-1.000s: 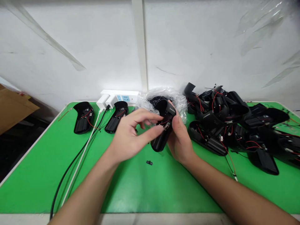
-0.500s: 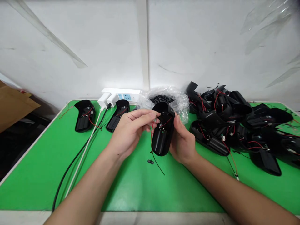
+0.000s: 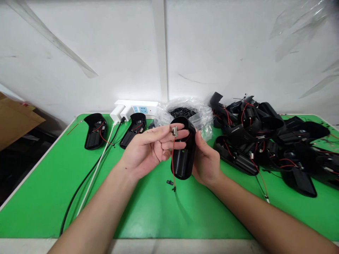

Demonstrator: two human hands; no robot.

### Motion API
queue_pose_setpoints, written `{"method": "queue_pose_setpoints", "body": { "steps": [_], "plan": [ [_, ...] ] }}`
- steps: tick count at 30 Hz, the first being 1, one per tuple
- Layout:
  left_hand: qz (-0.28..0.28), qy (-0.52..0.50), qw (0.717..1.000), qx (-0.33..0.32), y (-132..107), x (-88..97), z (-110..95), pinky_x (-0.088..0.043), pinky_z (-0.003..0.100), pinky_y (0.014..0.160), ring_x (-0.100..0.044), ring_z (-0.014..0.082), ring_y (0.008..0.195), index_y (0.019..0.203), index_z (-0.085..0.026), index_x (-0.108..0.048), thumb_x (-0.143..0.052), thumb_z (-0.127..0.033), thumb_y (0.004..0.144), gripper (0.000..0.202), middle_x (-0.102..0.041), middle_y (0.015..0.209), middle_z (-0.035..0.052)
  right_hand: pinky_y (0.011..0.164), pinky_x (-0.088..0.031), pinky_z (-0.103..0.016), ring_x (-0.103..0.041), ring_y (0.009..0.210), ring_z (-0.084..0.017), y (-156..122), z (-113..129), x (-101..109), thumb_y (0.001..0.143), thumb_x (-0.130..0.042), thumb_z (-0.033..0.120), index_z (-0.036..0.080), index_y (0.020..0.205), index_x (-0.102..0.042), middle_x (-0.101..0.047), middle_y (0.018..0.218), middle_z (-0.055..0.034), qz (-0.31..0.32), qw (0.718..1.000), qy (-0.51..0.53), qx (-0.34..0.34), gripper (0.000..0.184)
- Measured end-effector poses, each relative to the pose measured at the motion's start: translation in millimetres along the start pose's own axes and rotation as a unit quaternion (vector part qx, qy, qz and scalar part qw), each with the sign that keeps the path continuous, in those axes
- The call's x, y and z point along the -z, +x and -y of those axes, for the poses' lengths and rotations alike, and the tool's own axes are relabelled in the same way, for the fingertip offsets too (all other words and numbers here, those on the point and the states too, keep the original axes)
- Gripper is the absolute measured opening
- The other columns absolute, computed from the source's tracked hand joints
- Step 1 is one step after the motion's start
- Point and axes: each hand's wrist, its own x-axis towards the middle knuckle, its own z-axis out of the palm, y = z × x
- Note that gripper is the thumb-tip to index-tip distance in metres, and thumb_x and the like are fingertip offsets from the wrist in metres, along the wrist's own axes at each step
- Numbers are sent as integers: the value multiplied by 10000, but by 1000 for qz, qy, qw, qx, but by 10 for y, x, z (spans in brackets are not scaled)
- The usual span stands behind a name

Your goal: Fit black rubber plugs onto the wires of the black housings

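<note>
My right hand [image 3: 208,158] grips a black plastic housing [image 3: 182,164] by its right side, holding it tilted above the table. In front of its upper hollow is my left hand [image 3: 152,148], palm turned up. Its fingers hold a small circuit board [image 3: 174,132] with a silvery part on it. A red wire [image 3: 173,158] hangs from the board past the housing's left edge and ends near a small black tie. On the table just below lies a small black plastic piece [image 3: 170,182] with holes. The left fingers hide part of the housing's inside.
A heap of black housings [image 3: 243,130] with red wires covers the right side. Two similar housings [image 3: 95,135] lie at the left. Behind stand a white power strip [image 3: 150,106] with cables and a plastic bag [image 3: 203,109] of small black parts. The table [image 3: 39,197] is green.
My left hand has turned palm up and brought the small board into view, away from the housing's inside. The red wire now hangs straighter. My right hand keeps its hold.
</note>
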Motion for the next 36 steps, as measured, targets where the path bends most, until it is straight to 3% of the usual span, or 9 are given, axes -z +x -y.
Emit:
{"method": "queue_pose_setpoints", "body": {
  "steps": [5, 8, 12, 17, 21, 24, 27, 32, 36],
  "plan": [
    [-31, 107, 993, -39, 8, -29, 32, -477, 69, 463, -815, 150, 871, 1093, -220, -803, -838, -266, 818, 281, -829, 1094, 47, 986, -615, -448, -698, 1152, -264, 5, -13, 14, 1021, -635, 561, 288, 1294, -701, -725, 1259, -35, 4, 1000, 19, 10, 392],
    [-48, 181, 979, -73, 12, -24, 46, -452, 63, 457, -797, 119, 789, 1065, -214, -809, -902, -368, 778, 339, -830, 1087, 51, 962, -613, -441, -697, 1153, -257, 4, -16, 22, 1045, -611, 510, 293, 1315, -680, -709, 1286, -42, 19, 999, 6, 31, 353],
    [-53, 209, 972, -90, 16, 1, 50, -425, 63, 454, -771, 89, 741, 1021, -214, -821, -892, -447, 784, 340, -832, 1014, 42, 959, -605, -438, -695, 1153, -253, 0, -10, 15, 1045, -604, 503, 290, 1339, -656, -696, 1310, -46, 20, 999, -14, 40, 366],
    [-56, 264, 958, -94, 25, 12, 62, -431, 81, 467, -613, 14, 604, 965, -202, -845, -905, -474, 766, 343, -782, 793, -6, 1067, -565, -470, -641, 1288, -268, 1, -7, 0, 1049, -592, 495, 282, 1370, -635, -677, 1375, -42, 29, 998, -29, 56, 389],
    [-52, 332, 933, -128, 28, -18, 61, -382, 93, 471, -506, -32, 559, 941, -200, -857, -864, -412, 822, 243, -789, 844, -21, 1105, -550, -477, -618, 1332, -272, 3, -5, -9, 1048, -588, 482, 277, 1319, -655, -678, 1386, -34, 27, 996, -42, 69, 347],
    [-54, 340, 929, -135, 19, -41, 54, -363, 104, 481, -487, -43, 547, 944, -222, -860, -831, -402, 854, 203, -801, 880, -37, 1134, -533, -483, -618, 1339, -266, 9, -14, 0, 1054, -587, 486, 284, 1317, -661, -679, 1387, -30, 29, 995, -47, 79, 340],
    [-49, 341, 928, -139, 13, -56, 57, -384, 86, 529, -517, -47, 585, 926, -249, -865, -831, -375, 858, 147, -809, 900, -51, 1201, -484, -489, -598, 1373, -255, 16, -25, 16, 1064, -588, 471, 294, 1330, -664, -676, 1397, -21, 31, 995, -50, 86, 329],
    [-42, 347, 926, -142, 24, -52, 85, -518, 62, 762, -676, -2, 814, 944, -271, -868, -844, -366, 848, 137, -814, 918, -49, 1315, -350, -493, -523, 1475, -241, 17, -29, 24, 1069, -578, 457, 298, 1319, -674, -654, 1450, -6, 32, 993, -61, 92, 312],
    [-39, 376, 913, -155, 33, -40, 102, -518, 81, 775, -685, 11, 834, 933, -252, -869, -838, -401, 849, 175, -809, 909, -47, 1339, -309, -485, -491, 1510, -236, 12, -35, 26, 1066, -584, 456, 296, 1322, -673, -634, 1490, -3, 25, 993, -66, 95, 315]
  ]
}}
